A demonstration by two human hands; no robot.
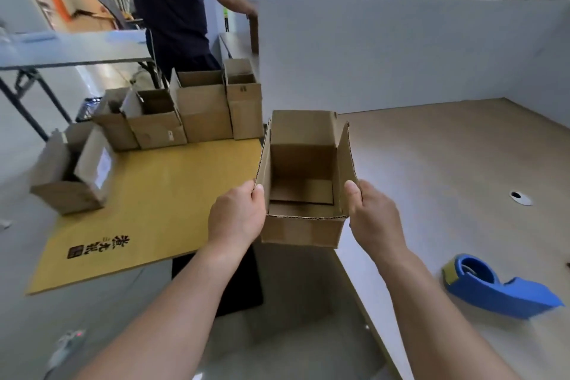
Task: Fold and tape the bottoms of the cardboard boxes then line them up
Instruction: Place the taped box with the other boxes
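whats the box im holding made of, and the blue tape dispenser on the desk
The box: corrugated cardboard, matte brown; tiny fluting shows along its cut flap edges. The tape dispenser: probably moulded plastic, smooth blue with a faint sheen; painted metal cannot be ruled out.

L grip (236, 219) & R grip (374, 219) both pinching, arms outstretched fwd

Head-worn view, forward and downward

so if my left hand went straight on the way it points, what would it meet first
Probably the rightmost box of the row; the left hand, gripping the held box, points roughly there, depth unclear.
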